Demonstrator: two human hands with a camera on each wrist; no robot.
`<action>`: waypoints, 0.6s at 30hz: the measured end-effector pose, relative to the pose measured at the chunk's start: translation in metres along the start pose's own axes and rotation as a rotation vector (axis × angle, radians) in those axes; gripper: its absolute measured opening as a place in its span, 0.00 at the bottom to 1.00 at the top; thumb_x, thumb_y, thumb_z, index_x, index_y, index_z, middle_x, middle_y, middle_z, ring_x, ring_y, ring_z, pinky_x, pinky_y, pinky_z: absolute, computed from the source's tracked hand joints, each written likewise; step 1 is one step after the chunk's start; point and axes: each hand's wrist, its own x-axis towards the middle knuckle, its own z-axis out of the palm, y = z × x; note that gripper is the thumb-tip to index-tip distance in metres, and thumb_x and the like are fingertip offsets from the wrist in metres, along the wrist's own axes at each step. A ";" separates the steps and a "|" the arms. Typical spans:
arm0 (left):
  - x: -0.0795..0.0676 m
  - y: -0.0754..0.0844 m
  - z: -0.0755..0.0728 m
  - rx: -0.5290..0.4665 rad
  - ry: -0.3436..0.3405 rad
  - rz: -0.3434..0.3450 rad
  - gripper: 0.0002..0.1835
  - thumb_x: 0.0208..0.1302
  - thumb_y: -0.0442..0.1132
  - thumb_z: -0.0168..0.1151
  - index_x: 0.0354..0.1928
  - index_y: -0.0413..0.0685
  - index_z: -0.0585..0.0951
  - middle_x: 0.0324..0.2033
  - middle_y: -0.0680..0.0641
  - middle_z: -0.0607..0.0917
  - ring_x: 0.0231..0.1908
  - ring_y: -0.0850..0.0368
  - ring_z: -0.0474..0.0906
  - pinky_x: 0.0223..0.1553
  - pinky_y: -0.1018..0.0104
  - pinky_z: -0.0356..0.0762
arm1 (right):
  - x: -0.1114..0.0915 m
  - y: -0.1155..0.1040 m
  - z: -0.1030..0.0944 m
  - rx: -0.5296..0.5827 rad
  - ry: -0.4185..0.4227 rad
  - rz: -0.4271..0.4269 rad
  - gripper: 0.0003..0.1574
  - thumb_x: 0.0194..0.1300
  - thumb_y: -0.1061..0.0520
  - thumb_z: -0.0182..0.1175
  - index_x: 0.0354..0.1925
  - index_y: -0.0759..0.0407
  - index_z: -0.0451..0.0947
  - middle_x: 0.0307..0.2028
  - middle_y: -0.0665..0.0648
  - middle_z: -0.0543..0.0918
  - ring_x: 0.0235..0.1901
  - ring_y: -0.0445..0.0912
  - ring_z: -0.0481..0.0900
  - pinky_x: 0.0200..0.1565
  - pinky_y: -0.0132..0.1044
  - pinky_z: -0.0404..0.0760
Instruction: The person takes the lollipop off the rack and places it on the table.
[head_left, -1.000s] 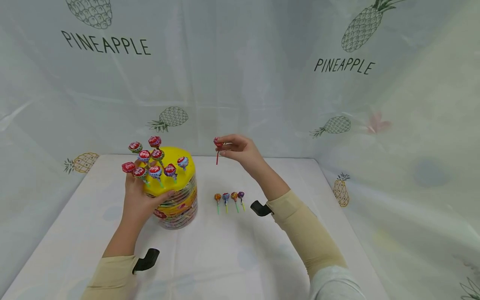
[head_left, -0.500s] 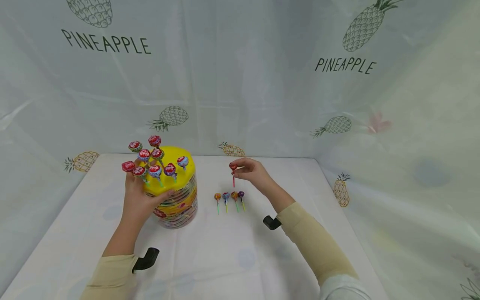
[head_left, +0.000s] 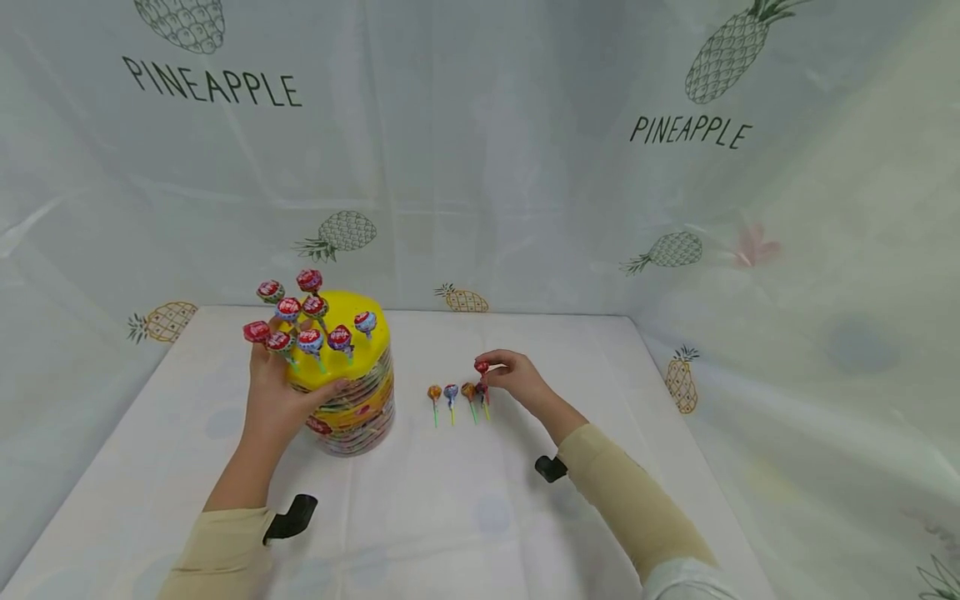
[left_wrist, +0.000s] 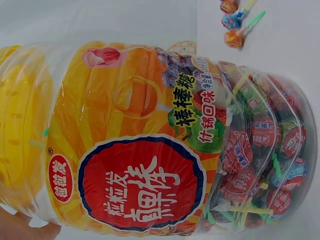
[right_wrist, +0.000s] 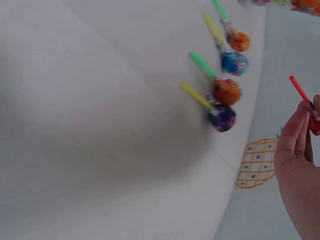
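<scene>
My left hand (head_left: 273, 404) grips the upper part of a clear plastic candy jar (head_left: 360, 429), its thumb along the side just under the yellow lid (head_left: 348, 307). Several wrapped lollipops (head_left: 310, 341) stand by their sticks in the lid. In the left wrist view the jar's printed label (left_wrist: 142, 182) faces the camera, with wrapped lollipops (left_wrist: 265, 132) inside below it. My right hand (head_left: 522, 381) pinches a red lollipop (head_left: 482, 366) near its head, red stick pointing down. It overlaps the purple lollipop (right_wrist: 221, 118) at the right end of a row on the table.
Left of the purple one in that row lie an orange lollipop (head_left: 468, 390), a blue one (head_left: 451, 390) and another orange one (head_left: 434, 392). A white cloth covers the table (head_left: 420, 517). A pineapple-print curtain (head_left: 480, 167) hangs behind it.
My right hand has brought the red lollipop down and to the right, from beside the jar to the row's right end. The left hand and jar have stayed in place.
</scene>
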 end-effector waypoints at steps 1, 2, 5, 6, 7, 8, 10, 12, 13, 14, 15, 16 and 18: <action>0.000 0.000 0.000 -0.004 0.000 -0.003 0.51 0.55 0.45 0.75 0.76 0.55 0.54 0.67 0.36 0.52 0.68 0.36 0.48 0.63 0.32 0.57 | 0.000 0.004 0.000 -0.008 0.006 0.012 0.22 0.62 0.69 0.63 0.55 0.64 0.79 0.50 0.58 0.82 0.43 0.46 0.82 0.49 0.40 0.80; 0.000 -0.001 0.000 -0.006 -0.001 -0.007 0.51 0.55 0.45 0.74 0.76 0.56 0.54 0.67 0.36 0.52 0.68 0.36 0.47 0.62 0.32 0.57 | 0.000 0.007 0.000 -0.015 0.013 0.023 0.22 0.62 0.69 0.63 0.55 0.65 0.78 0.50 0.57 0.81 0.42 0.46 0.82 0.49 0.41 0.80; 0.000 -0.001 0.001 -0.006 -0.002 -0.009 0.50 0.54 0.45 0.75 0.75 0.55 0.55 0.67 0.36 0.52 0.68 0.36 0.48 0.62 0.32 0.57 | -0.001 0.015 -0.002 -0.068 0.053 0.053 0.23 0.62 0.69 0.64 0.56 0.65 0.78 0.50 0.57 0.82 0.41 0.46 0.82 0.48 0.42 0.80; 0.000 -0.001 0.001 -0.006 -0.001 -0.006 0.50 0.54 0.45 0.75 0.75 0.54 0.56 0.67 0.36 0.52 0.68 0.36 0.48 0.62 0.32 0.57 | -0.001 0.017 -0.002 -0.085 0.064 0.066 0.22 0.61 0.68 0.64 0.55 0.64 0.79 0.49 0.56 0.82 0.41 0.46 0.82 0.47 0.42 0.80; 0.000 -0.001 0.001 -0.006 0.000 -0.005 0.50 0.54 0.45 0.75 0.75 0.53 0.56 0.67 0.36 0.53 0.68 0.36 0.48 0.62 0.32 0.57 | -0.001 0.020 -0.003 -0.104 0.075 0.075 0.22 0.61 0.68 0.64 0.55 0.62 0.80 0.49 0.56 0.82 0.40 0.45 0.82 0.46 0.42 0.80; 0.000 -0.001 0.001 -0.004 0.001 -0.002 0.49 0.54 0.45 0.75 0.75 0.53 0.57 0.66 0.36 0.53 0.68 0.36 0.48 0.63 0.32 0.57 | -0.001 0.023 -0.004 -0.124 0.083 0.083 0.22 0.61 0.67 0.65 0.55 0.61 0.80 0.49 0.55 0.82 0.40 0.45 0.82 0.45 0.41 0.80; 0.000 -0.001 0.001 -0.003 0.005 0.003 0.49 0.54 0.44 0.75 0.74 0.51 0.58 0.66 0.36 0.53 0.67 0.36 0.49 0.62 0.32 0.58 | 0.000 0.028 -0.005 -0.164 0.094 0.103 0.22 0.60 0.66 0.66 0.54 0.57 0.82 0.49 0.54 0.82 0.40 0.45 0.81 0.43 0.39 0.80; 0.000 -0.001 0.001 -0.006 0.006 0.005 0.48 0.54 0.44 0.75 0.74 0.50 0.58 0.66 0.36 0.54 0.67 0.37 0.49 0.62 0.32 0.59 | 0.001 0.032 -0.007 -0.216 0.098 0.108 0.21 0.60 0.66 0.66 0.53 0.55 0.83 0.49 0.54 0.81 0.39 0.45 0.80 0.40 0.38 0.79; 0.000 -0.001 0.001 -0.005 0.005 0.005 0.48 0.54 0.44 0.75 0.74 0.50 0.58 0.65 0.36 0.54 0.67 0.36 0.49 0.62 0.32 0.59 | 0.001 0.034 -0.008 -0.242 0.100 0.110 0.22 0.59 0.66 0.67 0.52 0.54 0.83 0.49 0.54 0.81 0.39 0.45 0.79 0.39 0.37 0.79; 0.000 -0.001 0.001 -0.005 0.005 0.005 0.48 0.54 0.43 0.75 0.74 0.50 0.59 0.65 0.36 0.54 0.67 0.36 0.49 0.61 0.32 0.60 | 0.002 0.036 -0.008 -0.264 0.100 0.111 0.22 0.59 0.66 0.66 0.52 0.53 0.84 0.49 0.54 0.81 0.39 0.45 0.79 0.38 0.37 0.79; 0.000 -0.001 0.001 -0.004 0.005 0.004 0.48 0.54 0.43 0.75 0.74 0.50 0.59 0.65 0.36 0.54 0.67 0.36 0.49 0.61 0.32 0.60 | 0.002 0.038 -0.009 -0.281 0.099 0.113 0.22 0.59 0.67 0.66 0.51 0.52 0.84 0.49 0.54 0.80 0.38 0.46 0.78 0.37 0.36 0.79; 0.000 -0.002 0.001 -0.006 0.004 0.002 0.48 0.54 0.43 0.75 0.73 0.50 0.59 0.65 0.36 0.54 0.67 0.36 0.50 0.61 0.32 0.60 | 0.002 0.039 -0.009 -0.295 0.096 0.112 0.22 0.59 0.67 0.66 0.51 0.52 0.84 0.49 0.55 0.80 0.38 0.46 0.78 0.36 0.36 0.79; -0.001 -0.002 0.000 -0.007 0.003 0.002 0.48 0.54 0.44 0.75 0.73 0.49 0.59 0.65 0.35 0.54 0.67 0.36 0.50 0.61 0.32 0.60 | 0.003 0.042 -0.010 -0.308 0.087 0.118 0.22 0.58 0.67 0.66 0.50 0.52 0.85 0.49 0.55 0.79 0.38 0.46 0.77 0.35 0.35 0.79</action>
